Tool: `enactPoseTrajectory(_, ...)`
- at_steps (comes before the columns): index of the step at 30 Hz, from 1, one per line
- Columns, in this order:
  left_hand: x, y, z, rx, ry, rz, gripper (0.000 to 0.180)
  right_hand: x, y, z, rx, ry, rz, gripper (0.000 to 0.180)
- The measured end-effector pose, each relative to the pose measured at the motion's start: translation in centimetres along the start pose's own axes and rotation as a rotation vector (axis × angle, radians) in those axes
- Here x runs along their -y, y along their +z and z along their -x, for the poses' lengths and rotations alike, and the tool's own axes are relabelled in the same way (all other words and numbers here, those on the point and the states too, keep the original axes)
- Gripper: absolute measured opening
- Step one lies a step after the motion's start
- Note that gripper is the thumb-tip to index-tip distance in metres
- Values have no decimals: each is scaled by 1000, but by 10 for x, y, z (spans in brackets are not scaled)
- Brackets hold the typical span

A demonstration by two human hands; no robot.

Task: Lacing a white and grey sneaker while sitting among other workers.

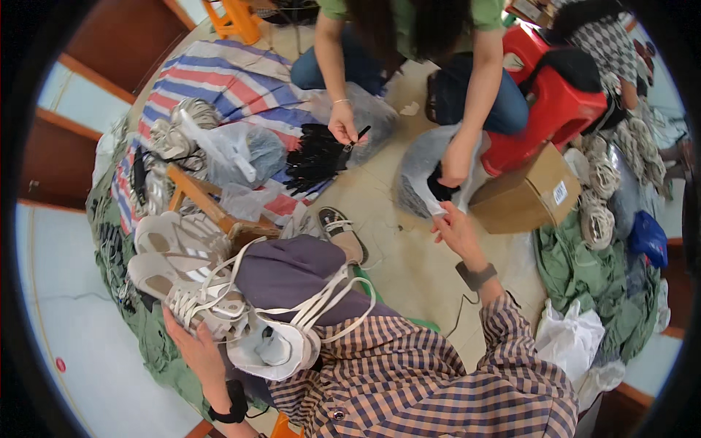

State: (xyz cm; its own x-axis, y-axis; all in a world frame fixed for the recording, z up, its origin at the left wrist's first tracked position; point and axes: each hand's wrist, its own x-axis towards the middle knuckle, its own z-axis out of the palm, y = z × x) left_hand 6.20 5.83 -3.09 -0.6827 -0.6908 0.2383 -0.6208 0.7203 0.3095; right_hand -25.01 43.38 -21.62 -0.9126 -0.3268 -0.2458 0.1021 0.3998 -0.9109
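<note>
On my lap at the lower left lie several beige lace-up shoes (201,292), their long pale laces trailing over my leg. A white-lined shoe (274,347) faces me with its opening up. My left hand (196,354) grips the side of the nearest beige shoe, its fingertips partly hidden. Stretched forward, my right hand (458,232) pinches the edge of a clear plastic bag (418,179). Inside that bag, something black shows beside a co-worker's hand (456,162). The co-worker's other hand (343,123) holds a small black strip above a bundle of black strips (315,157).
A cardboard box (522,197) and a red plastic stool (551,109) stand to the right. A wooden stool (208,208) is beside the shoes. Striped sheeting (241,80) covers the floor at far left. Green cloth (584,270) and a white bag (569,336) lie right.
</note>
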Motion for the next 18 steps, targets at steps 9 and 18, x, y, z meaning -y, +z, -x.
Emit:
enactPoseTrajectory(9, 18, 1, 2, 10, 22, -86, 65, -5, 15, 9, -9, -142, 518, 25)
enactPoseTrajectory(18, 17, 2, 1, -24, 32, -96, 69, 1, 24, 19, -58, -214, 551, 19)
